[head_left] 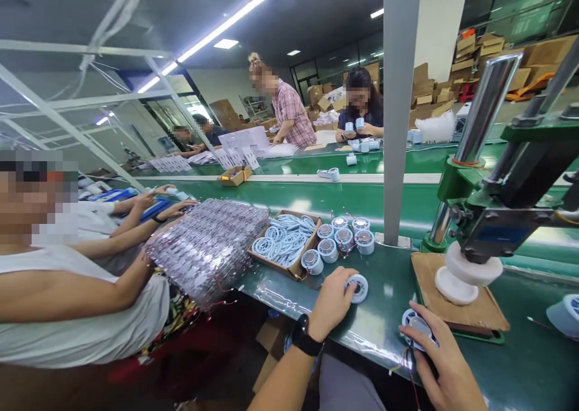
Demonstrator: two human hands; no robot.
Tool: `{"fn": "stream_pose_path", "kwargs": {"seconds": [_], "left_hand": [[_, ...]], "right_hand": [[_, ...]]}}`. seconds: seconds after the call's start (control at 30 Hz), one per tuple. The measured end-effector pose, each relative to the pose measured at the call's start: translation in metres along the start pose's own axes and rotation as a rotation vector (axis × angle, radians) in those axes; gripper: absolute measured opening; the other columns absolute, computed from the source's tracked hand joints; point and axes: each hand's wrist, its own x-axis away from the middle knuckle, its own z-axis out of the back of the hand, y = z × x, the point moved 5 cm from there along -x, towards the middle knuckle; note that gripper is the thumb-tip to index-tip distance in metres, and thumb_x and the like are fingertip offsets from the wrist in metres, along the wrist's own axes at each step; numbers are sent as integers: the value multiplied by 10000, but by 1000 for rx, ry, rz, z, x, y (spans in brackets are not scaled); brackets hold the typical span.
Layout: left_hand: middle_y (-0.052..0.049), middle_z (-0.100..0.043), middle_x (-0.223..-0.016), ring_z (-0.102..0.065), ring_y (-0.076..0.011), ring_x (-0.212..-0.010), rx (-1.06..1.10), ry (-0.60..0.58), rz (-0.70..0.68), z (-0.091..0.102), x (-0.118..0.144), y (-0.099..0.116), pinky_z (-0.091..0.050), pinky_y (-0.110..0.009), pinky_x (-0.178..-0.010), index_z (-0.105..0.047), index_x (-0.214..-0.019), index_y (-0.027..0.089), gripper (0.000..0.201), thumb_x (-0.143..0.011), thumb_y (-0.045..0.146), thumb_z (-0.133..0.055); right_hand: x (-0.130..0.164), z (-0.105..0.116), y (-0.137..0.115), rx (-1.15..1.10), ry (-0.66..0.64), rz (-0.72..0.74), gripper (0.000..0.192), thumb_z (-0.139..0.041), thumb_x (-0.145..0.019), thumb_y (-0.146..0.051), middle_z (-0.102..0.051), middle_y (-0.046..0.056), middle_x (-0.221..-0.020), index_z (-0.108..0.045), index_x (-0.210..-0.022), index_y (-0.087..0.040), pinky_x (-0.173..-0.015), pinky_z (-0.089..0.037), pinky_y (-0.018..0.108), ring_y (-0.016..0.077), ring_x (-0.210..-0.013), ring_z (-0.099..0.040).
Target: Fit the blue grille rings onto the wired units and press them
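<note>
My left hand (pixel 332 299), with a black watch on its wrist, grips a small round white speaker unit (pixel 359 288) on the green bench (pixel 380 332). My right hand (pixel 446 356) holds a second round unit (pixel 417 326) with thin red and black wires hanging from it at the bench's near edge. Several more round units (pixel 341 242) stand in a cluster just beyond my left hand. A hand press (pixel 488 218) with a white round foot (pixel 468 275) stands over a brown board (pixel 456 302), right of my hands.
A cardboard box of pale blue rings (pixel 286 241) and a stack of clear plastic trays (pixel 210 245) lie left of the cluster. A co-worker's arm (pixel 67 290) reaches toward the trays. A grey post (pixel 398 109) rises behind the units. Other people sit along the green conveyor (pixel 316 197).
</note>
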Motion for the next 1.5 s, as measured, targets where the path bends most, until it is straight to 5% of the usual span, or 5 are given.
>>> {"fn": "stream_pose_path", "kwargs": {"seconds": [0.4,0.83,1.0,1.3,1.5], "left_hand": [[-99,-633,-1262,-648,-244,-1067,-197,522,243,149,-61,-118,-557,-468,-905,-612,-1230,181,324,-952,345,-624],[-139,-608,-1390,-559,-318,-1281,89,-103,-320,-19,51,21,-527,-542,-1020,-689,-1231,255,454,-821,76,-614],[-183,-485,-1518,-418,-361,-1414,149,-288,-177,-26,49,11,-405,-629,-1113,-484,-1454,199,697,-799,176,-722],[-140,-687,-1253,-664,-292,-1131,224,17,-227,-19,59,29,-557,-487,-958,-290,-1526,271,785,-870,300,-720],[-145,-718,-1179,-703,-267,-1063,375,162,-436,21,72,82,-575,-432,-915,-158,-1576,314,827,-913,509,-613]], "right_hand": [[0,2,-1,-52,58,-6,315,-487,-882,-109,-564,124,-1350,-648,-1121,-236,-869,-590,388,250,-1182,-607],[-1,8,-7,-168,-70,-194,133,-542,-916,-184,-626,122,-1286,-669,-890,-217,-931,-584,414,250,-1177,-618],[0,8,-8,-196,-68,-219,261,-487,-905,-113,-590,135,-1335,-640,-1087,-221,-983,-563,405,237,-1232,-597],[1,27,-12,-194,167,-218,567,-522,-892,-128,-500,158,-1412,-398,-1438,-211,-1044,-509,415,263,-1338,-501],[-2,37,-35,-920,31,-644,556,-536,-984,-305,-656,79,-1068,-302,-1488,-292,-597,-517,214,101,-668,-605]]}}
